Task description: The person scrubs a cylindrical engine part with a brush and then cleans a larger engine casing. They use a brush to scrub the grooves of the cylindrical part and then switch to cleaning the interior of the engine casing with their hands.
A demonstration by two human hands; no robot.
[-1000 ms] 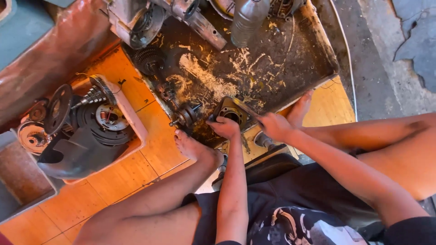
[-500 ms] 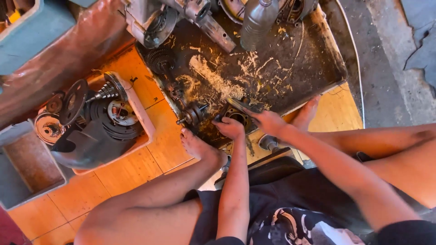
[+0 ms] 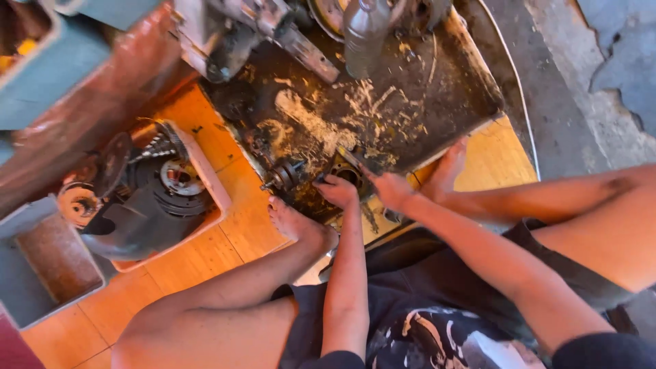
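Note:
My left hand (image 3: 336, 189) grips the near side of a dark metal engine cylinder (image 3: 344, 171) that stands at the front edge of a greasy black tray (image 3: 437, 102). My right hand (image 3: 389, 186) is closed on a thin flat scraper (image 3: 352, 157) whose tip rests on the cylinder's top face. Pale scrapings lie scattered over the tray beyond it. Both my bare feet rest by the tray's front edge, one on each side of the hands.
A gear shaft (image 3: 283, 176) lies left of the cylinder. An engine case (image 3: 225, 31) and a plastic bottle (image 3: 362, 31) stand at the tray's far side. A pink tub (image 3: 205, 205) of clutch parts and gears sits on the orange floor at left, beside a grey box (image 3: 37, 273).
The view has shifted and blurred slightly. My right hand with the scraper has slid a little along the cylinder's top; my left hand keeps its grip.

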